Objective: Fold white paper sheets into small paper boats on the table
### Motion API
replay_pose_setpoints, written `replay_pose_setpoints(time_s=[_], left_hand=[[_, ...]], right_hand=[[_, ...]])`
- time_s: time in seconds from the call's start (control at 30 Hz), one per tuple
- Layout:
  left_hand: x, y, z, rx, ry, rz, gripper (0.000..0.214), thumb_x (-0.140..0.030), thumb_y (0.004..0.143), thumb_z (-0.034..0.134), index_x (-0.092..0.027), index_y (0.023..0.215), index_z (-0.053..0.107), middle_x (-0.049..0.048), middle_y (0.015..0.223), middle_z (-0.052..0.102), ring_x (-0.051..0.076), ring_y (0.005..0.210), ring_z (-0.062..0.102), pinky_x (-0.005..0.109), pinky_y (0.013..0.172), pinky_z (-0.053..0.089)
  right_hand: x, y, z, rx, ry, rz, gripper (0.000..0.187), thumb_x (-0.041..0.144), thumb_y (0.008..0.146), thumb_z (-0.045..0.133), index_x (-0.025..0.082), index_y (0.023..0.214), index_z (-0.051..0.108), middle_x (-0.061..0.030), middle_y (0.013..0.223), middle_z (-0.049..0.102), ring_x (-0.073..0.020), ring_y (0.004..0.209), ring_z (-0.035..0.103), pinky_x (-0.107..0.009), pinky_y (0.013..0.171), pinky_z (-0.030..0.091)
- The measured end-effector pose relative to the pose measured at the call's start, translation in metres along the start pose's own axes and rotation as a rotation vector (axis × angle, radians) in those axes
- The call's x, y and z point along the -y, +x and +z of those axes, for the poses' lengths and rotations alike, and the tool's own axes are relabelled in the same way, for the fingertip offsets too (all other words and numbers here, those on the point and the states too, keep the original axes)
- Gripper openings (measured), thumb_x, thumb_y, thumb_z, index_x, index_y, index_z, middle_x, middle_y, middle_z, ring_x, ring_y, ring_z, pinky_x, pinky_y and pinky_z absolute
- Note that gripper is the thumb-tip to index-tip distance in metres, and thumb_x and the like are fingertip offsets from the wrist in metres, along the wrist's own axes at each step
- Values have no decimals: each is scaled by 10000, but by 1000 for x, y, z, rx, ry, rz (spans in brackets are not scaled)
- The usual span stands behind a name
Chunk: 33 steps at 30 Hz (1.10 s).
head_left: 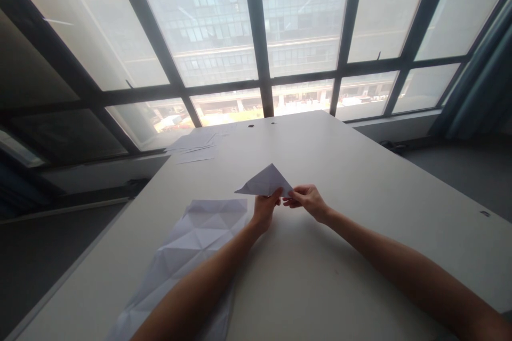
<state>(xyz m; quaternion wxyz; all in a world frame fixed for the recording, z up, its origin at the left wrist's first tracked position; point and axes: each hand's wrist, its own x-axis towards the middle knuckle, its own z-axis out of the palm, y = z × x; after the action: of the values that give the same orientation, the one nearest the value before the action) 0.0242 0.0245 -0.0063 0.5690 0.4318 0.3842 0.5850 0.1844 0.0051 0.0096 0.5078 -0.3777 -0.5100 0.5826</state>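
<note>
A folded sheet of white paper (262, 180), triangular in outline, is held up over the table in both hands. My left hand (267, 208) pinches its lower edge, thumb on the near face. At the paper's right corner, my right hand (308, 200) grips it between thumb and fingers. The fingertips behind the paper are hidden. Below and to the left, partly under my left forearm, lies a large creased sheet of paper (200, 229) with a pattern of triangular folds.
The white table (380, 213) stretches away toward tall windows. Several loose sheets (194, 144) lie at its far left. Two small dark spots, one a round hole (251, 126), show near the far edge. A small dark fitting (485, 213) sits at the right edge.
</note>
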Motion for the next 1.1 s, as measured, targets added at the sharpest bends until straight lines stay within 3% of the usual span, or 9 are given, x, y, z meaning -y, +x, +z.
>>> replay_pose_setpoints(time_s=[0.1, 0.2, 0.3, 0.37, 0.47, 0.57, 0.67, 0.8, 1.1], left_hand=[[-2, 0, -1, 58, -66, 6, 347, -426, 662, 819, -130, 730, 651, 6, 650, 594, 108, 600, 527, 265, 609, 422], [-13, 3, -4, 69, -196, 96, 386, -478, 667, 810, -187, 875, 667, 20, 846, 646, 137, 782, 590, 256, 688, 450], [-29, 9, -14, 52, -344, 91, 518, -691, 786, 575, -235, 1007, 681, 46, 1040, 661, 166, 914, 603, 267, 720, 476], [-36, 14, -22, 25, -357, 36, 618, -731, 822, 471, -211, 1072, 693, 73, 1042, 675, 171, 899, 613, 275, 724, 488], [-33, 21, -29, -53, -262, -50, 490, -588, 786, 661, -165, 1024, 727, 74, 955, 706, 131, 781, 617, 260, 716, 498], [-23, 24, -30, 2, -148, -37, 402, -429, 731, 781, -131, 998, 743, 96, 1032, 721, 148, 872, 648, 282, 819, 512], [-15, 25, -29, 3, -75, -4, 416, -410, 695, 813, -98, 964, 752, 115, 1015, 734, 178, 892, 672, 334, 887, 521], [-11, 26, -30, -50, -23, -20, 462, -404, 637, 851, -82, 954, 752, 106, 877, 752, 179, 741, 697, 389, 860, 559], [-12, 27, -27, -89, -43, 11, 439, -388, 616, 864, -84, 911, 748, 87, 843, 749, 181, 744, 706, 380, 858, 575]], right_hand=[[-3, 1, -2, -21, 47, 1, 439, 534, 727, 755, 119, 872, 743, -135, 814, 756, -240, 747, 732, -333, 692, 580], [-6, 6, -10, -69, 93, -16, 411, 518, 728, 763, 129, 858, 734, -131, 822, 758, -228, 731, 732, -320, 693, 582], [-5, 14, -26, -120, 52, -33, 421, 524, 702, 780, 125, 828, 730, -125, 779, 754, -221, 676, 725, -310, 642, 583], [-3, 19, -37, -132, -15, -41, 438, 533, 680, 791, 118, 807, 731, -125, 750, 748, -221, 651, 720, -303, 606, 582], [-1, 24, -54, -137, -85, -41, 463, 546, 646, 807, 115, 795, 734, -122, 720, 741, -218, 614, 710, -302, 575, 582], [-2, 28, -65, -141, -106, -32, 470, 555, 640, 807, 116, 793, 736, -119, 706, 737, -214, 601, 705, -303, 570, 583], [-3, 29, -72, -106, -119, -27, 448, 535, 666, 798, 115, 811, 740, -112, 700, 735, -204, 595, 702, -295, 572, 581], [-1, 28, -77, -52, -142, -23, 425, 503, 699, 787, 106, 844, 743, -106, 707, 735, -189, 593, 699, -273, 568, 573], [3, 28, -77, -44, -145, -7, 468, 539, 685, 786, 110, 866, 738, -118, 727, 741, -204, 612, 711, -284, 574, 580]])
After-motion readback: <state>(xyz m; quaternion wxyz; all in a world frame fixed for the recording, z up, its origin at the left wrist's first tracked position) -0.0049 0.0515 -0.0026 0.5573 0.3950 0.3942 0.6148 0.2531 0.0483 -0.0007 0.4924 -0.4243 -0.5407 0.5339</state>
